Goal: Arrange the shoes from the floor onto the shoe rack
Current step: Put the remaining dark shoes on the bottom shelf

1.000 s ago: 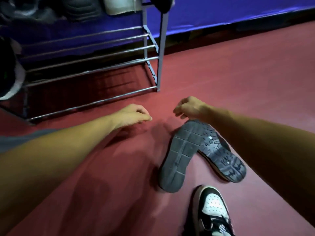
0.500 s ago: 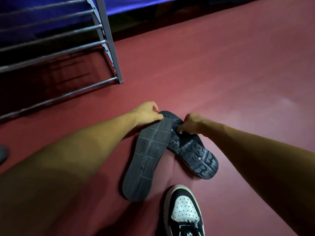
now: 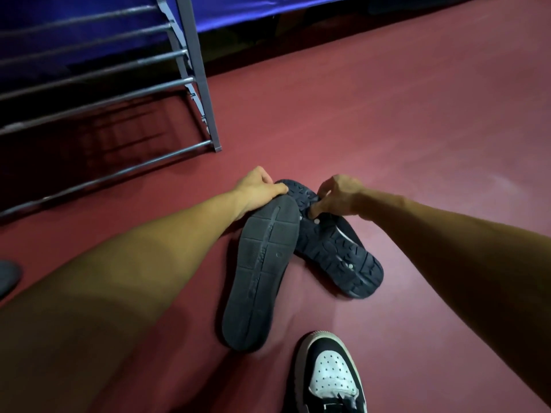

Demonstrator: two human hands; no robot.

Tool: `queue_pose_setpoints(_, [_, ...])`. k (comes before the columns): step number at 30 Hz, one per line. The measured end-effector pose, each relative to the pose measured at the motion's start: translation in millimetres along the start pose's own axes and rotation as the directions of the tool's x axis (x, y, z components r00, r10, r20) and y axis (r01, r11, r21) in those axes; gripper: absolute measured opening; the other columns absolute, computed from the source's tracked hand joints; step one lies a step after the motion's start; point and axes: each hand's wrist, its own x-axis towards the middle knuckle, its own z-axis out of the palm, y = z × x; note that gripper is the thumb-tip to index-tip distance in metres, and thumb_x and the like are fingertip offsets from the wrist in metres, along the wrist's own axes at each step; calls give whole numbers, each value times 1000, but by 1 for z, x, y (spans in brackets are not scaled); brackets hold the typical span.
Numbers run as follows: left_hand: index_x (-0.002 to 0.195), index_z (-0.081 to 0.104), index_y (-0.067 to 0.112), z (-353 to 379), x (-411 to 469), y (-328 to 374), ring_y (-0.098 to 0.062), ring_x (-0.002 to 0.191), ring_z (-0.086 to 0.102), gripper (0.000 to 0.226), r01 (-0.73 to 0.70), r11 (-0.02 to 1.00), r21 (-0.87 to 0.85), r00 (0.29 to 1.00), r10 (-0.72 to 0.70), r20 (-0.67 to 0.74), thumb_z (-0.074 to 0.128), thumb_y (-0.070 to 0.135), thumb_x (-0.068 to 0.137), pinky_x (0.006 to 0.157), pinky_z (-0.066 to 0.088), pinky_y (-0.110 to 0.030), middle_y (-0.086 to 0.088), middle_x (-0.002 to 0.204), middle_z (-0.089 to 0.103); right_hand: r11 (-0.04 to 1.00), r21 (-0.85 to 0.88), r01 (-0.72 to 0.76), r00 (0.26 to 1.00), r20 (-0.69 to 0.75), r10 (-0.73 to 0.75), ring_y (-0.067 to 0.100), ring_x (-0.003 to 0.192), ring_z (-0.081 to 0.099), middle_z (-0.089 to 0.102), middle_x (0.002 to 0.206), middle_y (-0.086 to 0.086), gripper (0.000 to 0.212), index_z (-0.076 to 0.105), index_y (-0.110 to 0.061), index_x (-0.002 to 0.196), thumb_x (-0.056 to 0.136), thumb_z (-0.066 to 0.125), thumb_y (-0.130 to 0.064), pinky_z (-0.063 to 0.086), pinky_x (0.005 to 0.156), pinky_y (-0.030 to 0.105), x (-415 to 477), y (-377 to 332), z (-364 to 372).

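Two dark shoes lay sole-up on the red floor (image 3: pixel 387 129), crossed at their far ends so that together they formed a narrow V opening toward the person. The flat-soled shoe (image 3: pixel 262 269) ran with its long axis nearly straight away from the person, its far end resting over the treaded shoe (image 3: pixel 343 254), whose long axis slanted from that crossing out toward the near right. The left hand (image 3: pixel 259 189) was closed around the far end of the flat-soled shoe, thumb laid along the sole edge and fingers wrapped out of sight beyond it. The right hand (image 3: pixel 340 195) pinched the treaded shoe close to its far end, thumb pressed on the sole and fingers curled over the far rim. Each hand thus held the shoe on its own side, both grips at the ends nearest the shoe rack (image 3: pixel 205 93). The rack stood to the far left of the pair, its rails running leftward from the corner post, so the left hand was the nearer to it. In my judgement the lift would have to carry both shoes forward and left, and each would need turning sole-down before resting across the rails. A black-and-white sneaker (image 3: pixel 328 374) lay just near of the pair, apart from both. A dark object (image 3: pixel 7 277) at the left edge could not be identified.
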Motion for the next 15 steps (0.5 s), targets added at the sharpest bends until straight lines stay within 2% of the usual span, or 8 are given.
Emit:
queue_pose_setpoints(5, [97,52,23,-54,-21,-11,-19,88,60,36,-57,985,-163,984,29,-174,74,47,80,65,42,-31,-2,97,64,990,-41,135,986,-97,-138,25,101,66,69,111,5,47,72,-13,114,75,85,-35,58,86,38,-8,-56,-12])
queue_pose_setpoints(8, [105,54,18,-89,-43,-30,-15,81,57,41,-92,976,-196,971,45,-234,76,42,81,65,42,-31,2,95,62,977,-33,208,971,-114,-211,20,93,64,70,107,3,38,74,-15,107,76,85,-34,55,68,28,-13,-93,-5])
queue_pose_setpoints(10, [101,54,19,-112,-57,-46,-14,81,57,39,-110,969,-222,959,45,-280,78,41,79,68,43,-30,4,97,62,967,-50,252,959,-123,-256,21,90,65,72,102,5,29,75,-14,97,76,84,-32,52,64,28,-18,-119,3])
queue_pose_setpoints(12, [94,52,24,-136,-72,-61,-12,74,53,35,-122,966,-228,946,43,-322,79,40,78,60,39,-29,4,91,59,954,-76,289,947,-121,-296,22,89,66,72,97,5,25,76,-16,91,74,84,-32,52,64,28,-24,-145,12])
queue_pose_setpoints(15, [89,52,28,-167,-95,-81,-11,72,49,35,-132,965,-227,922,35,-387,80,41,75,59,36,-29,7,86,58,936,-90,341,929,-117,-350,25,93,69,73,96,7,24,75,-15,84,71,85,-33,58,75,34,-32,-182,26])
